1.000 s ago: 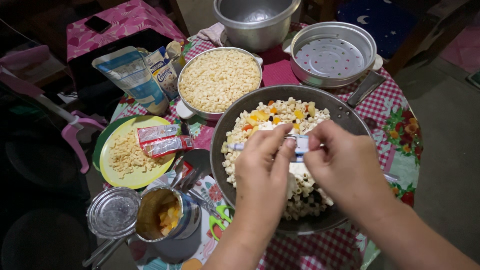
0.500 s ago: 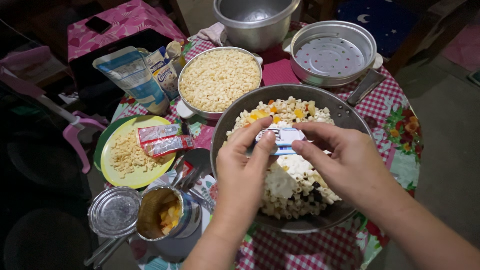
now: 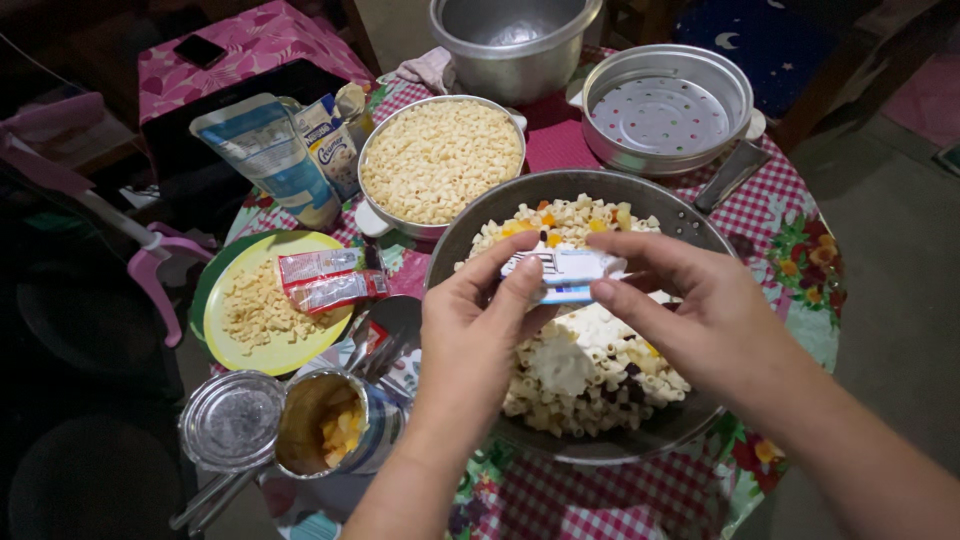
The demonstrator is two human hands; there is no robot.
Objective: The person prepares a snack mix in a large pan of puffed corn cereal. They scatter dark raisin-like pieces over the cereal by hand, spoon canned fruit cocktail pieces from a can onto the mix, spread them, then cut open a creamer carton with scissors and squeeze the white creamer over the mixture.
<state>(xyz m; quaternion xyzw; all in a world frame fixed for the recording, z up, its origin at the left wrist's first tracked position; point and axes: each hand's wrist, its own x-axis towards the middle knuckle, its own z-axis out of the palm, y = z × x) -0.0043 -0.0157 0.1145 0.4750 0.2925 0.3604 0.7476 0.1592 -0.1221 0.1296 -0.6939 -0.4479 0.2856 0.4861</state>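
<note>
While both hands, left and right, have lifted the white pack higher above the pan at the table's middle, pinching its ends, white cream now lies on the macaroni.

A pot of plain macaroni, a perforated steamer tray, an empty metal pot, a yellow plate and an opened can sit on the tabletop.
</note>
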